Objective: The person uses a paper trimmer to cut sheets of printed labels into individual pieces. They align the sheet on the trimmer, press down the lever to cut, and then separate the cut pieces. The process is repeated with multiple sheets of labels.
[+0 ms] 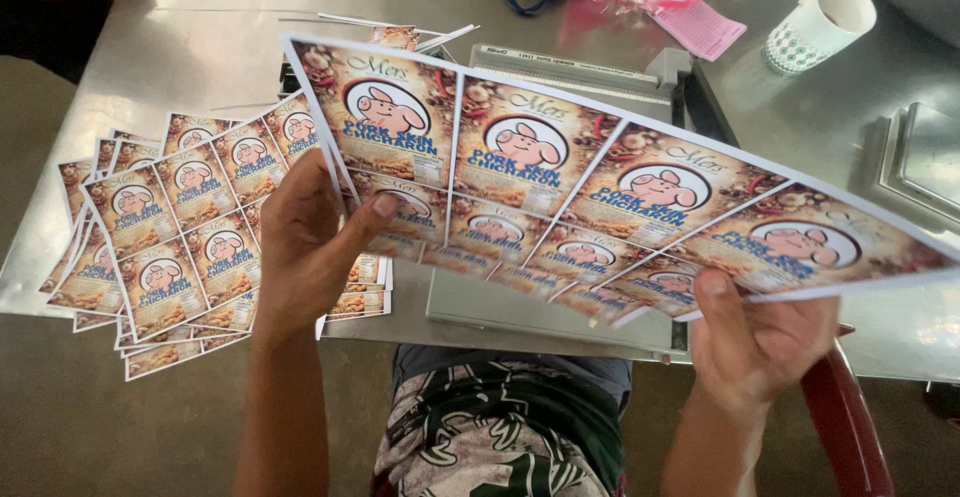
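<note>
Pinching a printed label sheet (pixel 600 172) at both ends, left hand (pixel 305 247) thumb pressed on top, right hand (pixel 765 337) fingers curled beneath, cut label stacks (pixel 165 237) beside the left fingers.

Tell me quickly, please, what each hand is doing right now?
Left hand: closed on the left end of the printed label sheets.
Right hand: closed on the sheets' right end, thumb on top.
</note>
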